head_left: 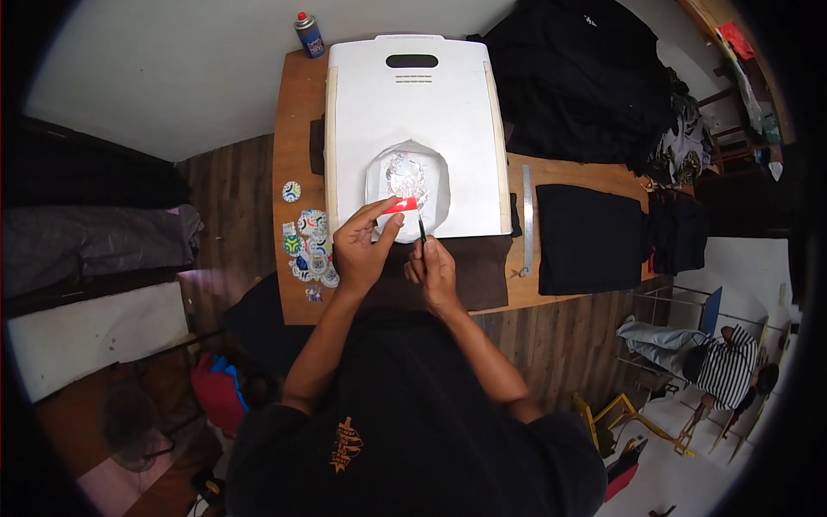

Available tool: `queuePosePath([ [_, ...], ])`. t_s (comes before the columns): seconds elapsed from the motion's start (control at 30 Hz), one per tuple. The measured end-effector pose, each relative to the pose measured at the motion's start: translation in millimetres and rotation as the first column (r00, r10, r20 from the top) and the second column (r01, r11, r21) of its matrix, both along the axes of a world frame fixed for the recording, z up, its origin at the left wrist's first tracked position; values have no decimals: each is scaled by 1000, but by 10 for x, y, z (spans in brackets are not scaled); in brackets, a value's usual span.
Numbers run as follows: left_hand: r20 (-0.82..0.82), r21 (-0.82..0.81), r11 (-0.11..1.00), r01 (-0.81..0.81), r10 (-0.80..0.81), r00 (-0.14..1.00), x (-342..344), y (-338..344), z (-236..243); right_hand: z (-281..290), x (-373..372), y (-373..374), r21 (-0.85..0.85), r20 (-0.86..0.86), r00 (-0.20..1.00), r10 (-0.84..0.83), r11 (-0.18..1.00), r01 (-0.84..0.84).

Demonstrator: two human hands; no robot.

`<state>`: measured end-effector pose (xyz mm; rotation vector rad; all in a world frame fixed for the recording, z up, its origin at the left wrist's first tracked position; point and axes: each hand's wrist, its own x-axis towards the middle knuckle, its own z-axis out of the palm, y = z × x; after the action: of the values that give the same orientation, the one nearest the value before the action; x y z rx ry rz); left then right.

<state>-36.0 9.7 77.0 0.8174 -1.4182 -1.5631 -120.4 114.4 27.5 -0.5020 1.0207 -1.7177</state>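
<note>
My left hand (366, 246) is closed, pinching a small red and white strip (401, 205) between thumb and fingers. In my right hand (435, 271) is a slim black tool (422, 227), its tip against or very near the strip's right edge. Whether it is small scissors or a blade is too small to tell. Both hands are over the near side of a white, roughly round container (444, 185), in which scraps (405, 171) lie. The container rests on a large white panel (362, 112) with a dark oval slot.
Left of my hands, round stickers (310, 244) lie loosely piled on the wooden table (297, 103). A spray can (308, 34) stands at the back left. To the right are a metal ruler (528, 215) and folded black cloth (590, 239). A person in stripes (725, 368) is farther right.
</note>
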Motion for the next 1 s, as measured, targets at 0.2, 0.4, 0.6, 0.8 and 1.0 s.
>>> queuePosePath([
  [0.2,3,1,1000,1,-1,1000,2,1,16,-21,11,2,9,4,1000,-5,1000,5],
  [0.4,10,1,1000,-1,1,1000,10,-3,24,1,18,-1,-2,22,1000,-10,1000,10],
  [0.6,2,5,1000,7,-7,1000,9,-10,8,-50,21,-4,-17,11,1000,-12,1000,13],
  [0.8,5,-7,1000,3,-3,1000,12,-1,22,-6,32,12,4,34,999,-8,1000,8],
  [1.0,-1,-18,1000,12,-12,1000,-2,8,37,-6,17,13,-7,41,999,-2,1000,2],
])
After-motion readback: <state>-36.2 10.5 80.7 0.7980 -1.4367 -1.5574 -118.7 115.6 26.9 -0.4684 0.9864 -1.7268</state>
